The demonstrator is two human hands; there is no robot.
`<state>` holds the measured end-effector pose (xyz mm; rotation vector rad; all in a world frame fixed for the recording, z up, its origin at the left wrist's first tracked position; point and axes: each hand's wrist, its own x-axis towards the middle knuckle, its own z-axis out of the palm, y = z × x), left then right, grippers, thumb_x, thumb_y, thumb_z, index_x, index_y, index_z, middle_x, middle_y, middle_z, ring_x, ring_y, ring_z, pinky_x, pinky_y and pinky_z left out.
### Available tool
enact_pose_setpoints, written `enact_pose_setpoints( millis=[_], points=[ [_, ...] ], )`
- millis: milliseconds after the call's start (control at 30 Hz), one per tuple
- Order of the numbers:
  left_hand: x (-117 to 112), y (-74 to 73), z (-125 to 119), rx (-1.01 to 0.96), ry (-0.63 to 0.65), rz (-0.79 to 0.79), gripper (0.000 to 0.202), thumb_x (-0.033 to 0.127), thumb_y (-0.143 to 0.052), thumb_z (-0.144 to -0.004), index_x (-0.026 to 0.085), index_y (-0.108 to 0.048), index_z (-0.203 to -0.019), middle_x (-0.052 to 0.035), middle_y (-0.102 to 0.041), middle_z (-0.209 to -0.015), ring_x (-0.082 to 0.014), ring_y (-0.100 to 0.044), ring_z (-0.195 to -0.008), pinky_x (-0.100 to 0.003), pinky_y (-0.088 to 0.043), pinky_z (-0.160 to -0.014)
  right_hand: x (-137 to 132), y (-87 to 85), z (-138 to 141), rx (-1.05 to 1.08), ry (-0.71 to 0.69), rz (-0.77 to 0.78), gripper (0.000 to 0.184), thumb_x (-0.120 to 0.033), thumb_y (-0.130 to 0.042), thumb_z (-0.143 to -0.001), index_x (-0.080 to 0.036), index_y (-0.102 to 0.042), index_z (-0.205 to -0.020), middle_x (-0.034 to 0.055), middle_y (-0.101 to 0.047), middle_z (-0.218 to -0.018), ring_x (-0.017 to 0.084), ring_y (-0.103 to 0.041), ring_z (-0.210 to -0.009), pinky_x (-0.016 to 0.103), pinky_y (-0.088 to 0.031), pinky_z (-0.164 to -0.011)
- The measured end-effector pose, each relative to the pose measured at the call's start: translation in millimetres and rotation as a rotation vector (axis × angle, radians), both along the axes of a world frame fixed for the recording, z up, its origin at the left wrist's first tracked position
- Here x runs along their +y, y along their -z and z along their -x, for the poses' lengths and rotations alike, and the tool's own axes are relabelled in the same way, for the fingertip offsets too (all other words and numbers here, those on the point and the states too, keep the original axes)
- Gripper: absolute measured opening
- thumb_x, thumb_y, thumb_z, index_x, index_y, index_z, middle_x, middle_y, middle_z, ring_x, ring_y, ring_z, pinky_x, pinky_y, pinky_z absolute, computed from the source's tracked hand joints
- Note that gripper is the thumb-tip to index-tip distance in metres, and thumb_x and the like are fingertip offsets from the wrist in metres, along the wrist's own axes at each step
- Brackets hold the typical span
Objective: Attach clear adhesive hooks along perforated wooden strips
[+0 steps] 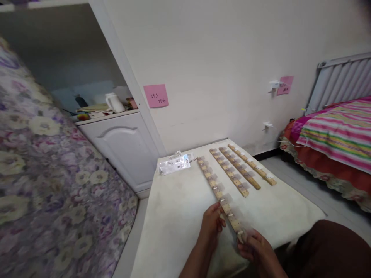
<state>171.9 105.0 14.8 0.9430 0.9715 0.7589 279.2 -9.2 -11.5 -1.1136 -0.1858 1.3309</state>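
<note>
A long wooden strip with small metal fittings (213,183) lies diagonally on a white table (179,216). My left hand (211,224) rests against the strip's near part, fingers curled, thumb and fingertips touching its edge. My right hand (255,245) pinches the strip's near end, fingers closed round it. Three more wooden strips (240,168) lie side by side further back on the table, apart from both hands.
A clear plastic packet of small parts (174,165) lies at the table's far left corner. A flowered mattress (43,173) leans on the left, a white cabinet (118,146) stands behind, and a bed with a striped cover (339,135) is at the right.
</note>
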Motion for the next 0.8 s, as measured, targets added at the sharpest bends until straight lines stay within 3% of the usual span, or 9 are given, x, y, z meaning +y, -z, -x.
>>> enact_pose_setpoints(
  millis=[167,300,633,800],
  points=[
    [39.4,-3.1,-19.8,0.021,0.019,-0.009,0.051,0.037,-0.067,-0.056,0.012,-0.064,-0.1,-0.0056,-0.068,-0.086,-0.0022,-0.046,-0.039,-0.019,-0.014,-0.037,37.3,-5.4,-13.5,0.046,-0.004,-0.037,0.035,-0.037,-0.081,-0.053,-0.017,-0.06,-0.073,0.0005,-0.068,-0.064,0.015,-0.064,-0.057,0.025,-0.05,-0.055],
    [56.4,-4.3,-30.2,0.026,0.033,-0.005,0.047,0.037,-0.067,-0.055,0.012,-0.066,-0.095,-0.0047,-0.068,-0.084,-0.0025,-0.046,-0.039,-0.019,-0.013,-0.039,55.7,-3.6,-21.9,0.047,0.0,-0.03,0.036,-0.036,-0.082,-0.053,-0.017,-0.058,-0.072,0.0005,-0.069,-0.064,0.015,-0.065,-0.058,0.025,-0.05,-0.056],
    [79.8,0.7,-42.7,0.024,0.012,-0.003,0.043,0.036,-0.065,-0.056,0.014,-0.064,-0.092,-0.0006,-0.065,-0.078,-0.0021,-0.047,-0.039,-0.018,-0.015,-0.039,81.2,4.2,-27.3,0.049,0.006,-0.046,0.035,-0.034,-0.08,-0.058,-0.016,-0.057,-0.077,0.0002,-0.068,-0.067,0.015,-0.066,-0.062,0.026,-0.052,-0.061],
    [77.3,2.0,-44.1,0.046,0.023,0.017,0.044,0.035,-0.065,-0.055,0.013,-0.063,-0.093,-0.0012,-0.066,-0.077,-0.0036,-0.049,-0.038,-0.018,-0.018,-0.039,84.7,9.9,-29.5,0.056,0.009,-0.032,0.038,-0.037,-0.082,-0.056,-0.016,-0.058,-0.077,0.0008,-0.069,-0.067,0.015,-0.066,-0.061,0.026,-0.052,-0.061]
  ],
)
